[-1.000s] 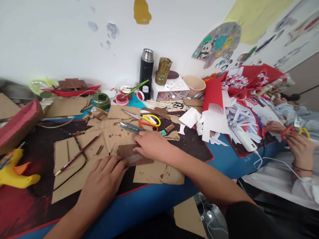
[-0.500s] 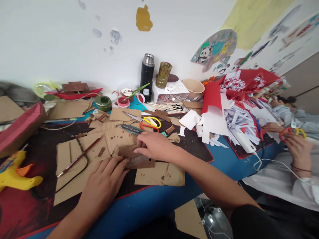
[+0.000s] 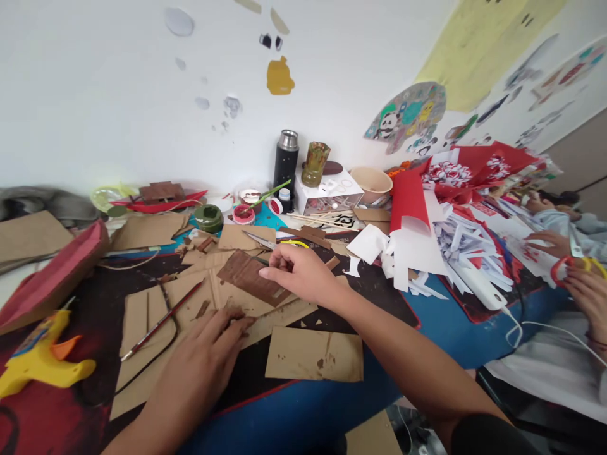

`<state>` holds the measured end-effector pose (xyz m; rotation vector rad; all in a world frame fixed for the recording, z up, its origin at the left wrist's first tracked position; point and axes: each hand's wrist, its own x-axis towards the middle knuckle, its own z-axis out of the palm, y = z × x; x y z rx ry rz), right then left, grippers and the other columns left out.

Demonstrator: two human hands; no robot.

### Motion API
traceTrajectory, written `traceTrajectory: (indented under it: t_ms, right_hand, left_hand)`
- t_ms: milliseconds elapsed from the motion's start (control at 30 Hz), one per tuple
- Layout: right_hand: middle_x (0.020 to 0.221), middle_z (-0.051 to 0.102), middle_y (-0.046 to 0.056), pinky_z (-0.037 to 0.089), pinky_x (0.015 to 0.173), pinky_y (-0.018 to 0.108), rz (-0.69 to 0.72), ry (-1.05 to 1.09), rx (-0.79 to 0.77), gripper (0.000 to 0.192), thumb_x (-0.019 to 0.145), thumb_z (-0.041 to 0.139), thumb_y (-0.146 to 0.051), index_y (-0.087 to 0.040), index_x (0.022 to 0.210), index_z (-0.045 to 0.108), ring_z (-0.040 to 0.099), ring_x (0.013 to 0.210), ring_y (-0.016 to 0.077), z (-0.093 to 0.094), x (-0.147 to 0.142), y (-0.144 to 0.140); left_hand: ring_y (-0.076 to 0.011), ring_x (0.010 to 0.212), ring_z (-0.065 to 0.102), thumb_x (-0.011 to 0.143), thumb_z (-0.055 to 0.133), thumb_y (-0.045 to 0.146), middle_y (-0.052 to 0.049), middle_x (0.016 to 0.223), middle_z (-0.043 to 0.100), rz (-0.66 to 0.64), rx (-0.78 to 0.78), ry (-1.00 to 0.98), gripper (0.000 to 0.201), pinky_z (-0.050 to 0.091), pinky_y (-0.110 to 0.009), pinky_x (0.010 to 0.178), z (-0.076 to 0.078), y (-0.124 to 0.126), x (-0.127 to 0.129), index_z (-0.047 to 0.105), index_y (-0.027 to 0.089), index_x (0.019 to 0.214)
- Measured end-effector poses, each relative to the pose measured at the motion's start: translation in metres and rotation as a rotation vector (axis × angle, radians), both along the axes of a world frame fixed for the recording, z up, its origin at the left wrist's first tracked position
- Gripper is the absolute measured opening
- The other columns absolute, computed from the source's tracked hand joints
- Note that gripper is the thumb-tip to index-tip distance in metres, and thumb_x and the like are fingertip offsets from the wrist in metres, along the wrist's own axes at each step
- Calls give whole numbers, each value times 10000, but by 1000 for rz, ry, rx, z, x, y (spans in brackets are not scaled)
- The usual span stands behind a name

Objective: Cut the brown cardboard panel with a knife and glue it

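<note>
My right hand (image 3: 301, 273) is closed, thumb and fingers at the upper right edge of a brown-painted cardboard piece (image 3: 249, 276). That piece slants over a larger plain cardboard sheet (image 3: 142, 328). Fingers lying flat, my left hand (image 3: 203, 347) rests on the sheet's lower right part. Beside it a narrow cardboard strip (image 3: 284, 314) points right. Part of a utility knife (image 3: 260, 260) shows behind the brown piece. Scissors (image 3: 258, 239) with yellow handles are partly hidden by my right hand. A paintbrush (image 3: 161, 321) lies across the sheet, left of my left hand.
At left are a yellow glue gun (image 3: 47, 357) and a pink-lined cardboard boat (image 3: 57, 272). Paint jars (image 3: 208, 218), a black thermos (image 3: 286, 161) and a bowl (image 3: 370, 183) stand behind. A stained cardboard rectangle (image 3: 314, 355) lies in front. At right, another person's hand (image 3: 588, 287) holds scissors.
The brown-painted piece has moved up and away from my left hand, with my right hand at its edge. The strip beneath is now uncovered. The view has tilted up slightly.
</note>
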<state>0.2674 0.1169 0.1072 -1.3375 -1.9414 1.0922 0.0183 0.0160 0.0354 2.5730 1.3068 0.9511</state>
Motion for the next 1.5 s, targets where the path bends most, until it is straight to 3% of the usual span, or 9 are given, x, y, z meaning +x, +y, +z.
traceTrajectory:
  t_ms: [67, 167, 233, 300, 433, 567, 800, 1133, 1500]
  right_hand:
    - [768, 621, -62, 392, 694, 304, 14, 31, -27, 253, 976, 836, -371, -231, 889, 644, 549, 713, 144, 0, -5, 0]
    - [720, 593, -78, 384, 686, 303, 78, 31, -77, 261, 969, 856, -388, -231, 900, 659, 540, 680, 137, 1, -10, 2]
    - [707, 587, -83, 376, 678, 302, 134, 8, -92, 259, 964, 868, -376, -229, 897, 666, 537, 665, 132, 2, -13, 4]
    - [707, 588, -84, 373, 677, 302, 165, 0, -94, 260, 962, 875, -369, -228, 889, 667, 536, 661, 129, 3, -16, 6]
    - [725, 605, -80, 378, 691, 306, 148, -1, -70, 262, 952, 888, -391, -231, 908, 686, 542, 679, 134, -1, -22, 12]
    - [771, 637, -55, 397, 696, 310, 68, 71, -23, 246, 967, 853, -432, -232, 928, 715, 569, 724, 150, -9, -28, 20]
    - [800, 610, -44, 420, 676, 313, -50, 370, -95, 408, 947, 779, -625, -234, 1003, 676, 536, 709, 156, -30, -39, 32]
    - [669, 604, -70, 372, 546, 278, 23, 555, -239, 476, 919, 784, -687, -257, 886, 585, 497, 550, 109, -42, -47, 27]
    - [567, 509, -116, 270, 509, 290, 93, 638, -324, 465, 952, 785, -662, -269, 874, 550, 371, 463, 94, -46, -34, 13]
  left_hand:
    - [-282, 1071, 783, 1106, 591, 430, -71, 1154, 831, 55, -115, -122, 272, 618, -420, 974, 5, 14, -12, 812, 289, 1179]
    - [-262, 913, 782, 1058, 633, 605, -61, 1087, 839, 347, -316, -348, 387, 610, -373, 799, 18, 35, -33, 779, 290, 1230]
    - [-265, 937, 775, 1006, 649, 697, -67, 1173, 844, 412, -380, -404, 515, 593, -360, 782, 29, 46, -42, 776, 303, 1312]
    - [-258, 880, 746, 904, 733, 743, -61, 1134, 839, 397, -398, -421, 600, 580, -348, 753, 38, 55, -45, 797, 304, 1309]
    - [-257, 784, 700, 790, 818, 741, -53, 904, 828, 307, -602, -483, 468, 542, -312, 661, 43, 65, -41, 863, 293, 919]
    - [-284, 871, 737, 664, 940, 702, -79, 963, 857, 376, -746, -714, 498, 599, -320, 725, 43, 69, -40, 880, 265, 894]
    - [-126, 622, 582, 635, 1034, 507, 24, 776, 721, 485, -648, -1269, 457, 521, -221, 552, 38, 70, -36, 768, 240, 894]
    - [-135, 670, 616, 529, 1094, 519, -24, 921, 778, 389, -806, -1324, 592, 486, -234, 512, 32, 64, -25, 850, 248, 996]
    - [-80, 603, 422, 565, 1103, 539, -10, 776, 651, 217, -956, -1366, 506, 353, -214, 476, 29, 53, -27, 830, 205, 829]
